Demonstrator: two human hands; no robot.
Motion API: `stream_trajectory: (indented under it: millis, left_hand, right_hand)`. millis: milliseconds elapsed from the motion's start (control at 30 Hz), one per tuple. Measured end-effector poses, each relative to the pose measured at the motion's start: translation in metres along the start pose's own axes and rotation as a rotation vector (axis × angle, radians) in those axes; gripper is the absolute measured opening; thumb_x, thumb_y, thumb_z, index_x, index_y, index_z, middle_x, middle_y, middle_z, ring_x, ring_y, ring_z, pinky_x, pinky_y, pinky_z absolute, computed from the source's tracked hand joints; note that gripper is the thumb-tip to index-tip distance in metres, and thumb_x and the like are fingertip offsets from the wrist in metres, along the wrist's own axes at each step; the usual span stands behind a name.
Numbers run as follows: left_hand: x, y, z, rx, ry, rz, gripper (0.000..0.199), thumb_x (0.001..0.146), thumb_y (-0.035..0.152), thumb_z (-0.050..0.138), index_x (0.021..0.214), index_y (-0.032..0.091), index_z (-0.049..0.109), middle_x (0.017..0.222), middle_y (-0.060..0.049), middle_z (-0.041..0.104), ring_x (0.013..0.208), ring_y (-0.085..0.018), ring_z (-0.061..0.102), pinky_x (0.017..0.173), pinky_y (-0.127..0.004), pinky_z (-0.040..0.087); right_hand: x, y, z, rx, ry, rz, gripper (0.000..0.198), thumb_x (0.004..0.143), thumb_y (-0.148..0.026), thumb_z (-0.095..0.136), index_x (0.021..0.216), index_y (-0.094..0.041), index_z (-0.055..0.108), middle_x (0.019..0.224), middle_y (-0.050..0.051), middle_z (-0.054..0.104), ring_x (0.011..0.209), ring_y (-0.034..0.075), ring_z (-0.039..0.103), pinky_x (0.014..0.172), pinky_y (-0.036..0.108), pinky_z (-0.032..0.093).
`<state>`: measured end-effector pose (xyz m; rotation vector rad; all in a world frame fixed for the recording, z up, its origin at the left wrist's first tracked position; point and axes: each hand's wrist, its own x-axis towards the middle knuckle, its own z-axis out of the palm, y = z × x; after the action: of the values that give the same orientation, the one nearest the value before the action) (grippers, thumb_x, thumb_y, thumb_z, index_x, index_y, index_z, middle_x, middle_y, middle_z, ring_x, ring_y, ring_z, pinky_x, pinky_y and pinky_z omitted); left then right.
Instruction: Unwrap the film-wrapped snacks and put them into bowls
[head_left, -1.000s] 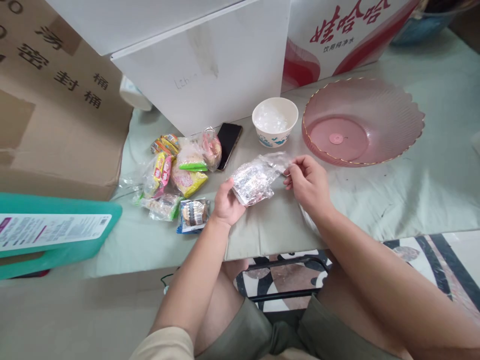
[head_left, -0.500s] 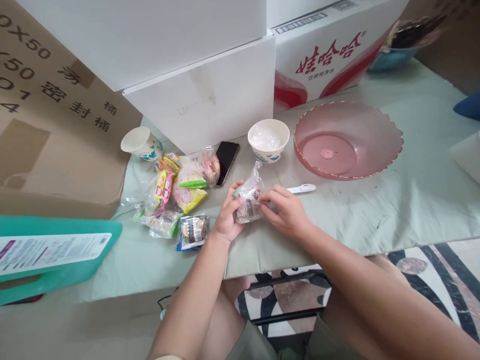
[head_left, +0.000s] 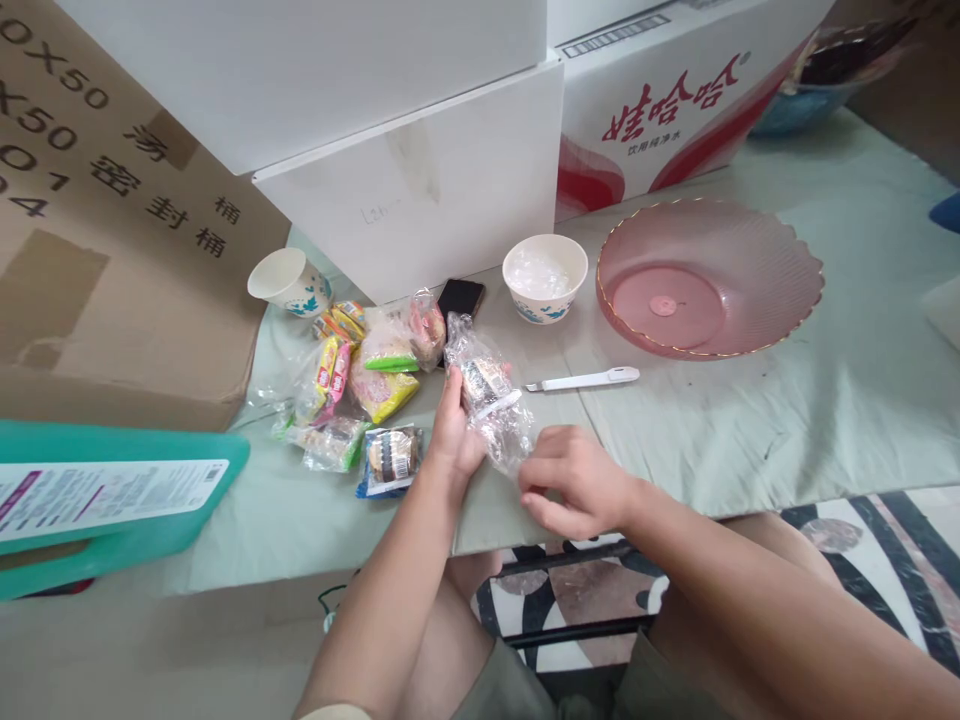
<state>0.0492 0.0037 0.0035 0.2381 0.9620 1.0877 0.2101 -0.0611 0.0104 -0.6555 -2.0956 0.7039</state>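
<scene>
My left hand is closed around a clear plastic snack packet with a label and something dark inside. The packet is tilted, and its loose clear end stretches down toward my right hand. There my curled fingers pinch the edge of that wrapper; the fingertips are partly hidden. Just right of the packet, a white utility knife lies on the cloth with its blade end toward the packet. Left of my left hand is a blue-edged cookie packet.
Several wrapped snacks are piled at left beside a tilted paper cup. A phone, a paper bowl holding clear plastic and a pink scalloped bowl stand farther back. White boxes and a cardboard box border the table.
The packet has turned, so its loose end now points toward me. My right hand has moved down, drawing that end of the wrapper out, and more of the knife shows.
</scene>
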Motion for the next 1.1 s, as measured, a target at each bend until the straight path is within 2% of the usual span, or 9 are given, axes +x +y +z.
stream_trajectory:
  millis: [100, 233, 333, 467, 567, 767, 900, 1000, 1100]
  left_hand:
    - [-0.003, -0.003, -0.003, 0.08, -0.064, -0.01, 0.05, 0.084, 0.06, 0.069, 0.107, 0.016, 0.067, 0.091, -0.007, 0.077, 0.08, -0.018, 0.073, 0.07, -0.027, 0.057]
    - [-0.008, -0.012, -0.006, 0.271, -0.224, 0.128, 0.064, 0.064, 0.055, 0.089, 0.112, 0.021, 0.062, 0.085, 0.0, 0.073, 0.071, -0.016, 0.069, 0.065, -0.025, 0.053]
    - [-0.01, -0.016, -0.006, 0.36, -0.286, 0.184, 0.063, 0.064, 0.049, 0.091, 0.114, 0.024, 0.062, 0.084, 0.003, 0.07, 0.065, -0.01, 0.063, 0.063, -0.021, 0.049]
    - [-0.009, -0.017, -0.005, 0.356, -0.27, 0.199, 0.06, 0.07, 0.048, 0.088, 0.118, 0.027, 0.059, 0.079, 0.006, 0.067, 0.06, -0.008, 0.057, 0.059, -0.02, 0.046]
    - [-0.009, -0.017, -0.005, 0.355, -0.268, 0.213, 0.065, 0.067, 0.047, 0.09, 0.12, 0.028, 0.058, 0.084, 0.005, 0.068, 0.066, -0.009, 0.06, 0.063, -0.021, 0.048]
    - [-0.012, -0.015, -0.003, 0.397, -0.244, 0.207, 0.067, 0.058, 0.033, 0.096, 0.116, 0.027, 0.063, 0.088, 0.003, 0.07, 0.077, -0.012, 0.065, 0.075, -0.023, 0.051]
    - [-0.011, -0.014, -0.002, 0.327, -0.199, 0.199, 0.057, 0.068, 0.045, 0.087, 0.116, 0.024, 0.065, 0.093, -0.001, 0.073, 0.084, -0.017, 0.069, 0.076, -0.027, 0.053]
    - [-0.012, -0.017, -0.001, 0.259, -0.264, 0.186, 0.067, 0.071, 0.065, 0.078, 0.12, 0.021, 0.065, 0.109, -0.008, 0.074, 0.103, -0.025, 0.07, 0.086, -0.034, 0.055]
    - [-0.016, -0.022, -0.001, 0.297, -0.392, 0.172, 0.073, 0.072, 0.07, 0.074, 0.126, 0.021, 0.064, 0.123, -0.011, 0.07, 0.119, -0.03, 0.065, 0.096, -0.038, 0.054]
  right_hand:
    - [0.0, 0.002, -0.001, 0.001, 0.139, 0.197, 0.017, 0.091, -0.022, 0.05, 0.074, -0.023, 0.052, 0.056, -0.005, 0.053, 0.049, 0.011, 0.046, 0.053, 0.027, 0.036]
    - [0.007, 0.014, -0.003, 0.104, 0.449, 0.64, 0.013, 0.087, -0.032, 0.061, 0.094, -0.021, 0.059, 0.076, 0.0, 0.066, 0.055, 0.012, 0.056, 0.055, 0.026, 0.044]
    - [0.012, 0.023, -0.002, 0.211, 0.522, 0.768, 0.021, 0.083, -0.038, 0.065, 0.093, -0.02, 0.062, 0.07, -0.001, 0.063, 0.056, 0.013, 0.056, 0.055, 0.027, 0.046]
    - [0.013, 0.024, -0.004, 0.211, 0.641, 0.732, 0.018, 0.086, -0.035, 0.063, 0.077, -0.021, 0.056, 0.067, -0.002, 0.061, 0.058, 0.012, 0.054, 0.056, 0.026, 0.044]
    - [0.012, 0.015, -0.006, 0.317, 0.621, 0.622, 0.022, 0.091, -0.037, 0.061, 0.078, -0.022, 0.053, 0.07, -0.002, 0.062, 0.061, 0.012, 0.057, 0.058, 0.025, 0.047]
    - [0.01, -0.003, -0.004, 0.69, 0.231, 0.449, 0.016, 0.098, -0.037, 0.054, 0.095, -0.022, 0.056, 0.086, 0.003, 0.069, 0.06, 0.012, 0.068, 0.053, 0.026, 0.056]
    - [0.008, 0.012, -0.005, 0.253, 0.343, 0.358, 0.019, 0.097, -0.021, 0.048, 0.099, -0.023, 0.067, 0.095, 0.006, 0.072, 0.081, 0.016, 0.072, 0.075, 0.035, 0.06]
    - [0.006, 0.025, -0.007, -0.093, 0.37, 0.35, 0.019, 0.091, -0.024, 0.06, 0.108, -0.024, 0.069, 0.116, 0.011, 0.069, 0.112, 0.026, 0.067, 0.098, 0.048, 0.055]
    - [0.005, 0.029, -0.002, -0.144, 0.221, 0.389, 0.056, 0.082, -0.031, 0.072, 0.135, -0.023, 0.058, 0.139, 0.017, 0.056, 0.13, 0.034, 0.057, 0.104, 0.055, 0.051]
